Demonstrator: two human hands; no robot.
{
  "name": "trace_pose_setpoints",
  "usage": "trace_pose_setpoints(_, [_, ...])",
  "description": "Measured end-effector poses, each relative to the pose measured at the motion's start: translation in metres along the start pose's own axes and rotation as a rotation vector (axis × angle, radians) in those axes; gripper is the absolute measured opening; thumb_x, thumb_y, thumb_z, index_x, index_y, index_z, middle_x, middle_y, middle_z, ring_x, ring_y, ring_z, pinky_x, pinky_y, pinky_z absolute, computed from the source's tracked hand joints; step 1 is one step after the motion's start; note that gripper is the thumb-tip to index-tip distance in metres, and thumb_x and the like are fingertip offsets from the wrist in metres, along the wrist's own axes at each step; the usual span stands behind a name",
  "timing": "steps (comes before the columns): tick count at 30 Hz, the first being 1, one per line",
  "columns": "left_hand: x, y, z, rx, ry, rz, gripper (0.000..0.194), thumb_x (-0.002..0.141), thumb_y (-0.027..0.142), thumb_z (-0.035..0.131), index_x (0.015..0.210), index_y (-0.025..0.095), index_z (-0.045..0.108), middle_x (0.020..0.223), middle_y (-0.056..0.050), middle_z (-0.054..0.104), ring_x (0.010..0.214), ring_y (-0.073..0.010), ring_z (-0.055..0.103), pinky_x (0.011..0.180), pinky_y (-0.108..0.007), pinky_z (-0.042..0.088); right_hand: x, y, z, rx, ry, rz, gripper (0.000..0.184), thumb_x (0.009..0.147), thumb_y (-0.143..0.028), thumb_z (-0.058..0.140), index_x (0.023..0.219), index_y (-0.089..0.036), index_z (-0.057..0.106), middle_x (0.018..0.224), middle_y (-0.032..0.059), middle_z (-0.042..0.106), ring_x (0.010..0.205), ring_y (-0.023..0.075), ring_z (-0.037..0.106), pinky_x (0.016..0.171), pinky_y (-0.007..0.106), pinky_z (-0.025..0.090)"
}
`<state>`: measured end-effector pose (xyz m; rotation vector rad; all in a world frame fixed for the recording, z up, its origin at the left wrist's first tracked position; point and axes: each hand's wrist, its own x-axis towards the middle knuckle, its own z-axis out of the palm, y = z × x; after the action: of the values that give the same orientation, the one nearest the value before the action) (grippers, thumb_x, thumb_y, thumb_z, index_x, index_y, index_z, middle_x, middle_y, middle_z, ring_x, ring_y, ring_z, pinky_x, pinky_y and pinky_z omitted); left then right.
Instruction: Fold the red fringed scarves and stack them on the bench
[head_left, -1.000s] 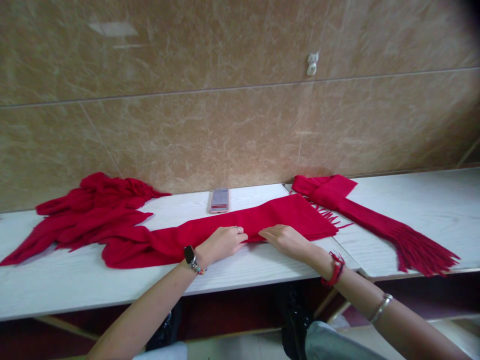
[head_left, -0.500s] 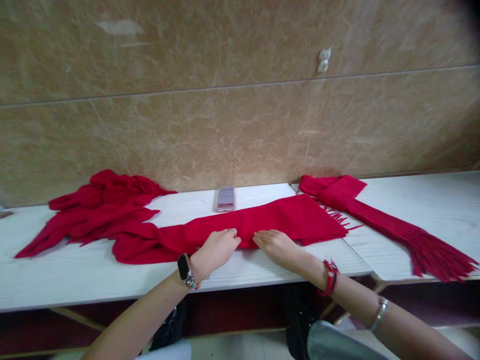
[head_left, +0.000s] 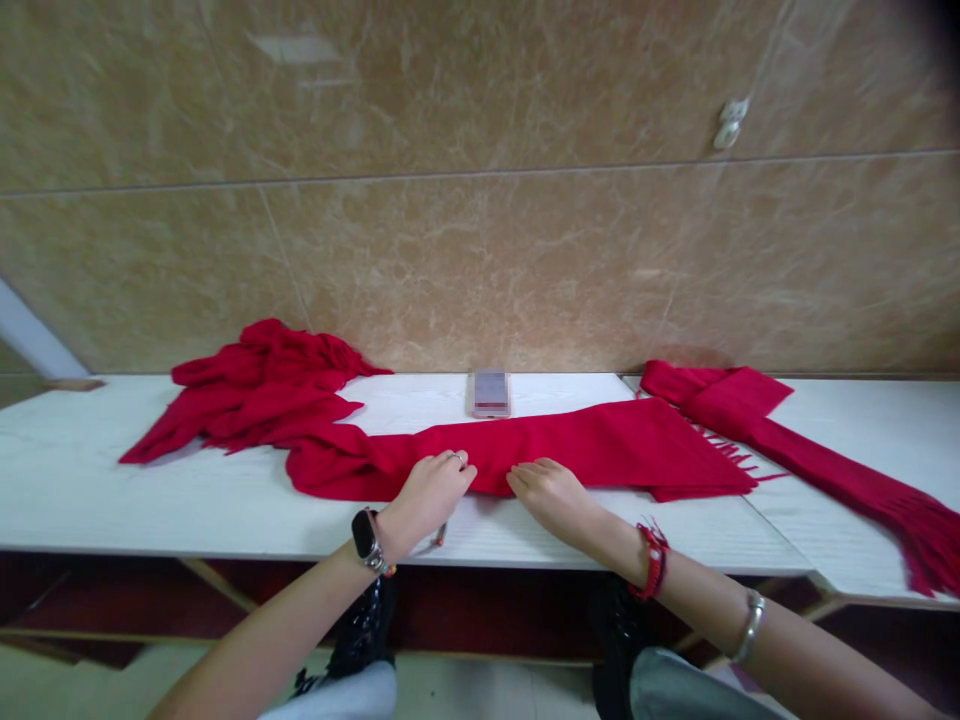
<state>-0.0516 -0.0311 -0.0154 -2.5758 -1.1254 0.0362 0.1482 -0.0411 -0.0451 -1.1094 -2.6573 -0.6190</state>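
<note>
With fingers curled on left hand [head_left: 426,497] and together on right hand [head_left: 556,502], I touch middle scarf [head_left: 611,445], probably to steady its near edge.

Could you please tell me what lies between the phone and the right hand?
In the head view, the long red scarf across the white tabletop lies between phone and right hand.

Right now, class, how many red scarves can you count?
3, it seems: a crumpled scarf at left, a flattened scarf in the middle, a fringed scarf at right. The crumpled heap may hide more.
</note>
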Motion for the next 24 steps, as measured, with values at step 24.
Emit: trace_pose_setpoints(24, [-0.020, -0.021, 0.015, -0.048, 0.053, 0.063, 0.018, 0.084, 0.008, 0.047, 0.097, 0.016, 0.056, 0.092, -0.006, 0.056, 0.086, -0.0193, 0.054, 0.073, -0.031, 0.044, 0.023, -0.016, 0.007, 0.108, 0.085, -0.050, 0.014, 0.086, -0.011, 0.048, 0.090, -0.013, 0.061, 0.085, 0.0085, 0.064, 0.080, 0.0179, 0.059, 0.073, 0.029, 0.043])
